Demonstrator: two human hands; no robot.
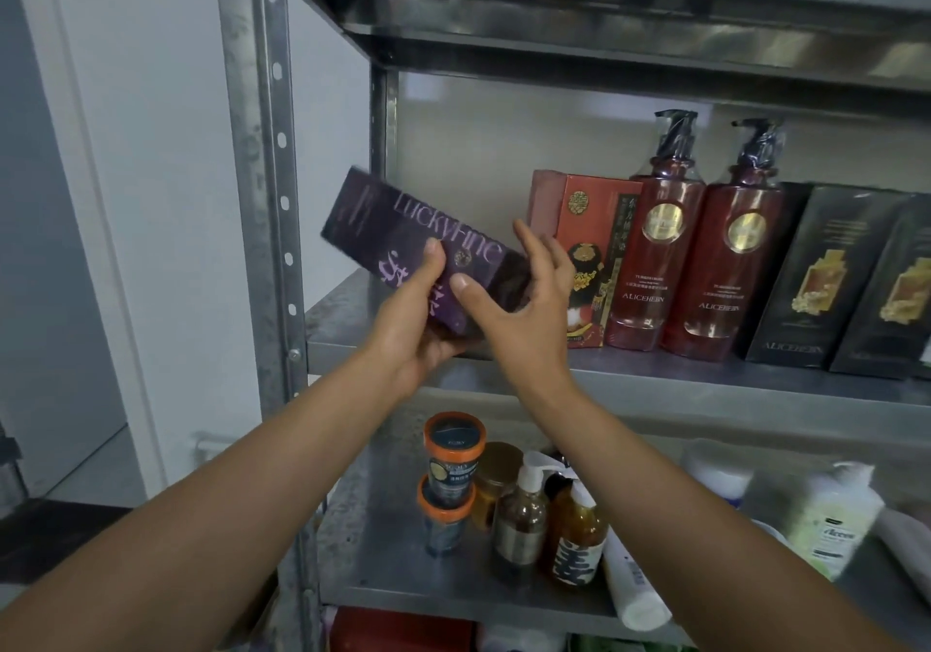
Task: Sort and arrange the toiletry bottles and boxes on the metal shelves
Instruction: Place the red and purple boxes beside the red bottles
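We held the dark purple cardboard box [418, 253] tilted in our left hand [418, 329], our right hand [524, 309] spread wide beside it; the red box [579, 228] and bottles already lined the grey metal shelf [705, 374], jars below seemingly unsorted.

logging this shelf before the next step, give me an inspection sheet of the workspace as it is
surface: metal shelf, bare at its left end
job's things: purple box held tilted; red box, two red pump bottles and black boxes upright in a row
clutter: lower shelf holds orange-lidded jars, amber bottles, a white tube lying down
hands: left hand grips the purple box; right hand open at its end
cables: nothing seen
surroundings: white wall to the left
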